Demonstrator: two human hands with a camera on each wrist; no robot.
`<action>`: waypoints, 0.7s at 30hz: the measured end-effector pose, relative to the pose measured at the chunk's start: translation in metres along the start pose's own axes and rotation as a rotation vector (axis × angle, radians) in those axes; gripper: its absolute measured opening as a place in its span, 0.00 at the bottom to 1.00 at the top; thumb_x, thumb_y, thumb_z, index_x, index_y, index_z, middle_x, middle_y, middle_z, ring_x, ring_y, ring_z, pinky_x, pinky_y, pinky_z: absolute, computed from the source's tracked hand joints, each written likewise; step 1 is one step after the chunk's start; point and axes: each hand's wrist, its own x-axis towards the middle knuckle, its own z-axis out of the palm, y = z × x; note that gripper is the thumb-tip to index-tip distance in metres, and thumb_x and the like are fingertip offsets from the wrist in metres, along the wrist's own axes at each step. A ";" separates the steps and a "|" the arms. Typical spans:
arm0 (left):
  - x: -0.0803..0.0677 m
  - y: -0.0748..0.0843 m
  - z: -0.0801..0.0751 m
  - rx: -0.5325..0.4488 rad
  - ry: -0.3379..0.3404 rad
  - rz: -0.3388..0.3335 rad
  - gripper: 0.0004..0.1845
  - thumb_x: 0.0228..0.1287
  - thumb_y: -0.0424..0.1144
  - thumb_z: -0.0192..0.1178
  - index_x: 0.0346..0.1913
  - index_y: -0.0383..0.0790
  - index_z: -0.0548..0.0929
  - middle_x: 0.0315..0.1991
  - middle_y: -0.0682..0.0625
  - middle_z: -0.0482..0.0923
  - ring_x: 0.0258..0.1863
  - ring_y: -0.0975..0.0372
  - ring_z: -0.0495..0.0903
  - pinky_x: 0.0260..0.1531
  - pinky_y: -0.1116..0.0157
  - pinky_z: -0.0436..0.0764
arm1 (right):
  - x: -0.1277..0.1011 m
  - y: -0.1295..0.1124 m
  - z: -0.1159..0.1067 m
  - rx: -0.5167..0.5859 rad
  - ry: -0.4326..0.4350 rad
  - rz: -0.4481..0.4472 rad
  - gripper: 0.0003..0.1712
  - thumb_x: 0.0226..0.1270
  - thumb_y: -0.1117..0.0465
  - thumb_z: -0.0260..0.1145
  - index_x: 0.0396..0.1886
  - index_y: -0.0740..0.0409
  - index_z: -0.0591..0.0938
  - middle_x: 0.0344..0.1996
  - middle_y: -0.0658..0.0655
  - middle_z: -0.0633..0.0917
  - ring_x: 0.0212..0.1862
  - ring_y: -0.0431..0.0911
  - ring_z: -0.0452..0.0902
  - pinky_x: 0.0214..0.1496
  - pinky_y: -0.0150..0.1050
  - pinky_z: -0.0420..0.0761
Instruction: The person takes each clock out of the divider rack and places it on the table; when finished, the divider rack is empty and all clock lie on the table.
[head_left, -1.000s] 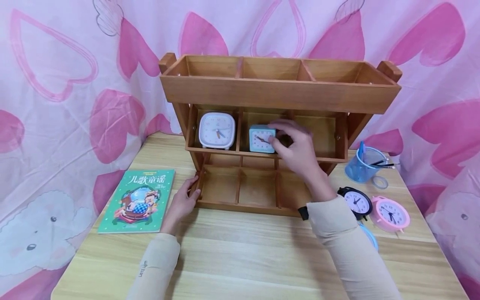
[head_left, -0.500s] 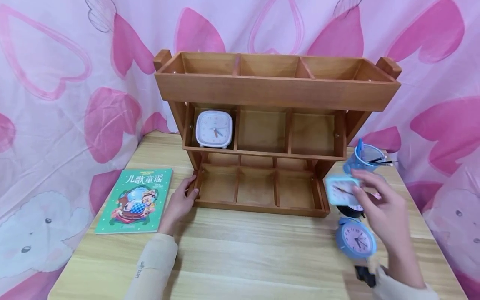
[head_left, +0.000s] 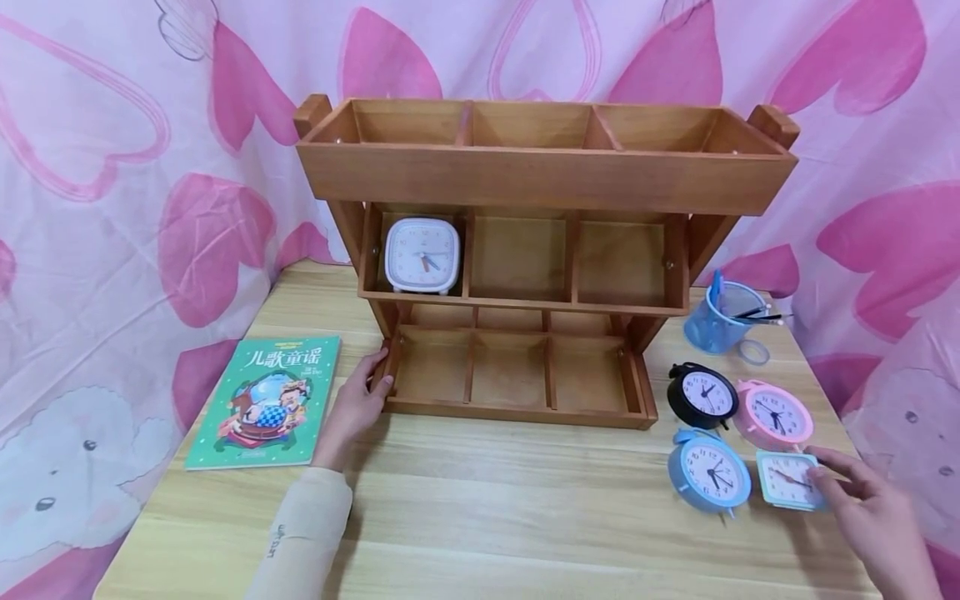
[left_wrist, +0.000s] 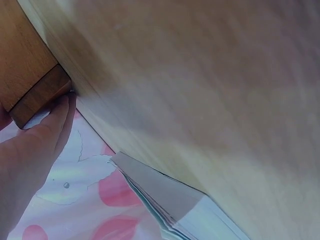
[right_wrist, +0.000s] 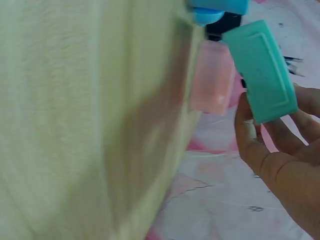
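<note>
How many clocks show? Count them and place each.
5: white clock in the rack, middle tier, left; black clock, pink clock, blue clock on the table, right side; mint clock in the right grip.

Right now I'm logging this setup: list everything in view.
rack: 1, brown, centre
shelf clock: 1, white, rack's middle tier, left
square clock: 1, mint, in right hand
round clocks: 3, black, pink, blue, right of rack
cup: 1, blue, behind round clocks
pens: several, blue, black, in cup
ring: 1, pale, beside cup
book: 1, green, left of rack
table: 1, tan, underneath
backdrop: 1, pink, behind
sleeve: 1, beige, left
left hand: 1, gripping rack
right hand: 1, holding square clock
</note>
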 end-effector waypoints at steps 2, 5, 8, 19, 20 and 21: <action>0.000 0.000 0.000 0.001 -0.002 -0.002 0.28 0.76 0.40 0.47 0.75 0.50 0.57 0.74 0.38 0.56 0.71 0.44 0.58 0.68 0.44 0.59 | 0.004 0.008 0.002 -0.012 -0.043 -0.016 0.21 0.70 0.59 0.61 0.58 0.67 0.78 0.37 0.17 0.68 0.34 0.16 0.66 0.28 0.19 0.70; 0.000 0.001 0.000 -0.008 -0.004 -0.011 0.28 0.76 0.40 0.47 0.75 0.51 0.57 0.74 0.39 0.55 0.72 0.45 0.56 0.68 0.44 0.59 | 0.011 0.017 0.006 -0.019 -0.094 -0.045 0.22 0.70 0.59 0.62 0.57 0.69 0.77 0.37 0.16 0.68 0.34 0.15 0.65 0.29 0.19 0.70; -0.001 0.002 0.000 -0.008 -0.008 -0.012 0.28 0.76 0.40 0.47 0.75 0.51 0.56 0.74 0.39 0.54 0.72 0.45 0.55 0.68 0.44 0.58 | 0.015 0.022 0.008 -0.022 -0.122 -0.053 0.23 0.70 0.59 0.61 0.57 0.73 0.76 0.36 0.16 0.69 0.35 0.14 0.64 0.30 0.18 0.69; 0.000 0.001 0.000 -0.003 -0.005 -0.014 0.28 0.76 0.40 0.47 0.76 0.51 0.56 0.75 0.40 0.54 0.73 0.45 0.55 0.69 0.44 0.57 | 0.021 0.025 0.008 -0.121 -0.253 -0.007 0.26 0.75 0.58 0.54 0.59 0.79 0.70 0.50 0.81 0.76 0.34 0.14 0.58 0.28 0.21 0.72; 0.000 0.001 0.000 -0.005 -0.004 -0.011 0.28 0.76 0.40 0.47 0.75 0.50 0.56 0.74 0.40 0.54 0.72 0.45 0.55 0.69 0.44 0.57 | 0.021 0.025 0.007 -0.132 -0.261 -0.002 0.27 0.75 0.58 0.54 0.59 0.79 0.70 0.50 0.81 0.76 0.34 0.14 0.59 0.28 0.22 0.72; 0.000 0.001 0.000 -0.006 -0.001 -0.009 0.28 0.76 0.40 0.47 0.75 0.50 0.57 0.74 0.40 0.55 0.72 0.45 0.55 0.69 0.45 0.57 | 0.021 0.024 0.007 -0.148 -0.268 -0.003 0.27 0.75 0.57 0.54 0.59 0.79 0.71 0.50 0.80 0.76 0.34 0.15 0.59 0.28 0.23 0.71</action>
